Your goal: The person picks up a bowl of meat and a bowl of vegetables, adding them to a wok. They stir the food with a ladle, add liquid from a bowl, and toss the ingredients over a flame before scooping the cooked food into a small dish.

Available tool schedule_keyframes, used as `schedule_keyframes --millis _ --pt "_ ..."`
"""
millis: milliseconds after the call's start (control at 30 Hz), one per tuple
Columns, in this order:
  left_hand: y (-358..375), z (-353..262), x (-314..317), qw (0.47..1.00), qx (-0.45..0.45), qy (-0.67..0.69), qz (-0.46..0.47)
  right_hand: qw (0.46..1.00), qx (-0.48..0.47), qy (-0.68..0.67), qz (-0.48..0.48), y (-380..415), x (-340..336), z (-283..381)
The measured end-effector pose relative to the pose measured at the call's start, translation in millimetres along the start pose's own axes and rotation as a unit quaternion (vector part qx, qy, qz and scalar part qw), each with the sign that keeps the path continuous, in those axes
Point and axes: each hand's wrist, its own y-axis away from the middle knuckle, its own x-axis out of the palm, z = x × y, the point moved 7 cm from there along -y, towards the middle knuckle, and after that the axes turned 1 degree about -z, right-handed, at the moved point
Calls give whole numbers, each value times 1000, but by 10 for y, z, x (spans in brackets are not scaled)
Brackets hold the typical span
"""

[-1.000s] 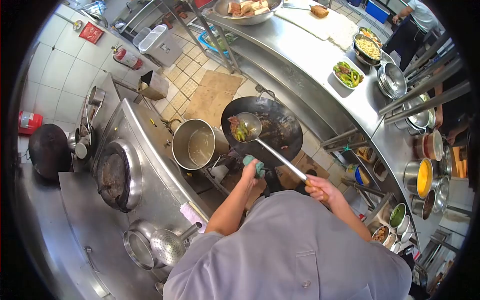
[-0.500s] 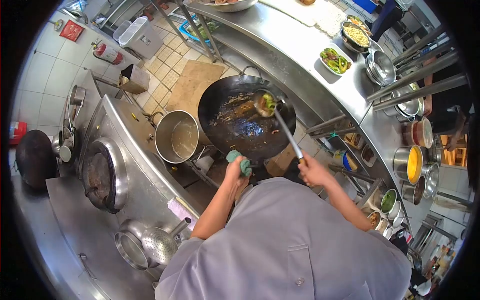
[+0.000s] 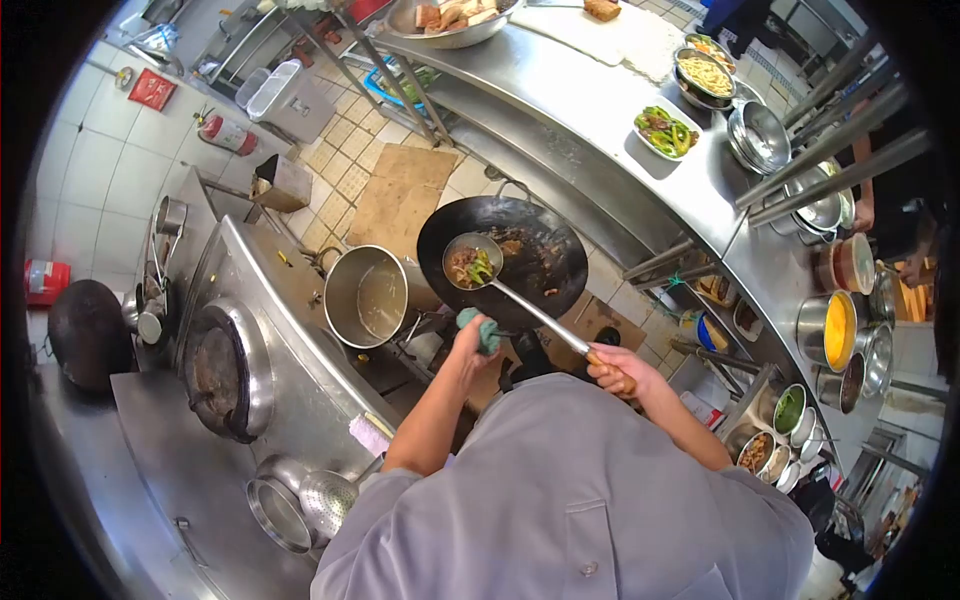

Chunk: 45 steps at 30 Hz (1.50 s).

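Note:
My right hand (image 3: pixel 622 371) is closed around the wooden grip of a long-handled ladle (image 3: pixel 538 313). Its bowl, filled with green pepper and brown meat pieces (image 3: pixel 472 267), sits over the left part of a black wok (image 3: pixel 555 245). Brown sauce and scraps coat the inside of the wok. My left hand (image 3: pixel 466 343) clutches a green cloth (image 3: pixel 485 330) at the wok's near edge; the wok handle under the cloth is hidden. Just left of the wok stands a deep steel pot (image 3: pixel 372 297) with cloudy liquid.
On the steel counter (image 3: pixel 590 95) at right, a white dish of peppers and meat (image 3: pixel 667 133) stands near a bowl of noodles (image 3: pixel 705 73). A stove burner (image 3: pixel 228 370) and a perforated strainer (image 3: pixel 328 502) are at left. Another person's arm (image 3: pixel 862 190) shows at far right.
The ladle has swung from the wok's right side to its left, with more food now visible in it. The wok appears tilted differently, and the view has shifted slightly.

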Motion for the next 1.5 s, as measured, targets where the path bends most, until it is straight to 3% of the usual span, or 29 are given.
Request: schedule_keyframes --millis 33,133,167,267,300,367,500,533,567,600,667,800,867,900,967,1000,1033,1067,1233,1367,1433,1467,1500 --pt "1 19 -64 1000 -13 8 16 1000 -5 -1 -2 25 134 82" --pt "219 40 -209 999 -35 3 15 951 -51 250 -175 170 290 397" --pt "276 62 -252 999 -38 6 14 951 -48 250 -177 194 369 428" --pt "430 107 -319 999 -45 8 8 712 -121 596 -351 282 244 752" --pt "482 115 -285 999 -45 10 8 712 -119 597 -350 235 229 740" --pt "542 122 -198 1000 -19 -14 -12 631 -121 665 -382 149 251 743" --pt "184 263 -7 1000 3 15 17 836 -93 446 -307 -314 136 372" --pt "160 259 75 1000 12 -6 7 838 -95 444 -303 -300 192 364" --pt "148 243 137 999 21 -29 -3 928 -53 289 -230 -300 264 237" --pt "103 221 158 998 32 -55 -19 981 -11 123 -148 -289 349 143" --pt "-82 217 135 995 62 -78 -29 998 36 -41 -19 -142 66 11" --pt "-301 -5 -103 991 98 -91 -28 992 2 -73 105 94 91 -138" --pt "-356 4 -192 999 5 -21 41 995 2 -61 83 -91 -16 -179" --pt "-241 -14 -231 999 1 -24 39 994 0 -65 82 -123 41 -193" --pt "57 -116 -115 999 -14 15 35 1000 -16 -10 -9 -157 137 -41" --pt "-53 -92 -198 997 -26 15 76 1000 -19 18 7 -76 309 7" --pt "171 -117 -152 999 -17 24 19 999 -36 20 -4 33 426 78" --pt "166 -95 -194 999 -18 36 20 996 -58 62 -22 170 522 134" --pt "-85 24 -135 992 -38 71 100 965 -192 133 -119 1100 1195 421" --pt "-374 27 -111 995 -36 59 73 916 -299 199 -181 1501 1478 674" --pt "-360 44 -11 990 -70 84 91 795 -370 336 -343 1621 1546 863" --pt "-360 65 -66 991 -77 104 21 727 -379 415 -395 1637 1555 969" --pt "-379 49 -27 991 -76 105 29 722 -383 419 -395 1614 1516 1063"
